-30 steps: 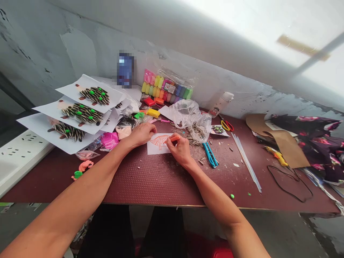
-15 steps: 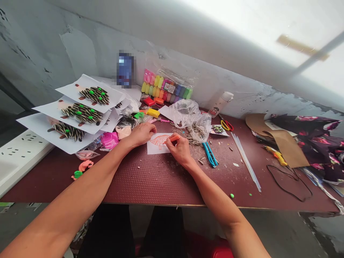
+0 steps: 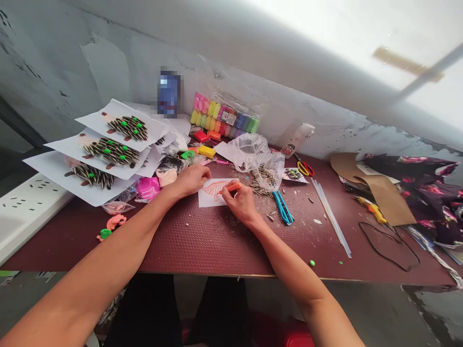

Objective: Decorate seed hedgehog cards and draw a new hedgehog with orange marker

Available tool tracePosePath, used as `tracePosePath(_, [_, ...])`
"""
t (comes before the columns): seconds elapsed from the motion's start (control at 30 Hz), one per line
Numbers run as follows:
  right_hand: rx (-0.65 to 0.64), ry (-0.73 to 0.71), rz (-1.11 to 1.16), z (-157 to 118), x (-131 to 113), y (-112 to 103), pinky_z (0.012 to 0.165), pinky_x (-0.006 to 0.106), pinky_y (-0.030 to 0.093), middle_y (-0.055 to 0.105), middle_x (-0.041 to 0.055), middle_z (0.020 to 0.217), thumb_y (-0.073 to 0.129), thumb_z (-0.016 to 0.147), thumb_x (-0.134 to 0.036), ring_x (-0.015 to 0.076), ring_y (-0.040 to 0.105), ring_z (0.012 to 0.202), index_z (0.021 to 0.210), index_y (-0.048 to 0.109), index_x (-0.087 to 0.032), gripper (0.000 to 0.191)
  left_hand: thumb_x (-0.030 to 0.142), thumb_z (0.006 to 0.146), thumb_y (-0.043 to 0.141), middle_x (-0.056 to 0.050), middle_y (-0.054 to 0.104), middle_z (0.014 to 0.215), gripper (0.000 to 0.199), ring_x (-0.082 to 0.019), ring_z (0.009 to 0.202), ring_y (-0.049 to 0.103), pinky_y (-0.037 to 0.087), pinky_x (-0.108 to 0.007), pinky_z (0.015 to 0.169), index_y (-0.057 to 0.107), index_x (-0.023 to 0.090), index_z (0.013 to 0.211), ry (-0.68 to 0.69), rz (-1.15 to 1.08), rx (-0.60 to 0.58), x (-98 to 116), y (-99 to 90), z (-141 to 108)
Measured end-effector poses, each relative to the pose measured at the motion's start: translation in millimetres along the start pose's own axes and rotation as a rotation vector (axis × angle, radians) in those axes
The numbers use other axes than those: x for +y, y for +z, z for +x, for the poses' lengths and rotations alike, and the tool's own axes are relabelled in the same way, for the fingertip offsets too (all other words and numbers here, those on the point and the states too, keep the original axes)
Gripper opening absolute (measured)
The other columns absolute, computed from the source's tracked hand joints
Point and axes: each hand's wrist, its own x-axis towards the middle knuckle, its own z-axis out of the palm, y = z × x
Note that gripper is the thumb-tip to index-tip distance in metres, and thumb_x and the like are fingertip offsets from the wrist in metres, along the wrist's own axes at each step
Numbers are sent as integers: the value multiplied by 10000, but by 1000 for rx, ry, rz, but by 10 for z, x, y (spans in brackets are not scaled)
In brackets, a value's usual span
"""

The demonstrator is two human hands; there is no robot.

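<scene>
On the small white paper card, an orange oval drawing shows its outline and many inner strokes; white remains around it, and whether the part beneath the right hand is filled cannot be told. That hand's fingers pinch a stubby orange marker over the card's right side. The left hand has bent fingers at the card's upper left; whether they grip anything is unclear.

Near side of the card, textured dark red tabletop gives the widest room, down to its front edge. Striped seeds and a blue plastic cutter crowd its right, pale pink clay its left, and a crumpled clear bag lies behind.
</scene>
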Motion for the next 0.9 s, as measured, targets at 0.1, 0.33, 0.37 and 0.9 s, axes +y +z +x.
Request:
tracePosePath(0.1, [-9, -3, -9, 4, 8, 5, 600, 264, 397, 626, -3, 652, 538, 852, -323, 129, 547, 569, 624, 527, -224, 249, 186, 849, 496, -87, 750, 1038, 318, -264, 989, 684, 513, -351, 850, 770, 211, 1010, 3, -3, -3, -12, 7, 7])
tracePosePath(0.33, [-12, 32, -55, 13, -4, -19, 601, 256, 410, 609, -10, 624, 554, 849, -301, 130, 543, 561, 637, 540, -223, 226, 191, 850, 490, -92, 752, 1038, 325, -268, 984, 681, 517, -361, 854, 770, 207, 1013, 13, -9, 9, -23, 18, 10])
tracePosePath(0.37, [-13, 33, -59, 11, -9, -21, 604, 257, 413, 609, -11, 624, 557, 849, -294, 130, 545, 562, 638, 543, -222, 223, 190, 850, 488, -91, 752, 1037, 324, -267, 984, 681, 517, -358, 848, 770, 208, 1010, 15, -3, 8, -22, 17, 9])
tracePosePath(0.9, [-47, 42, -1, 1, -57, -38, 595, 256, 394, 638, -7, 641, 555, 832, -254, 129, 559, 573, 631, 578, -214, 206, 197, 869, 487, -81, 746, 1073, 300, -261, 997, 675, 505, -353, 845, 757, 215, 1000, 5, 14, -14, -4, -7, 2])
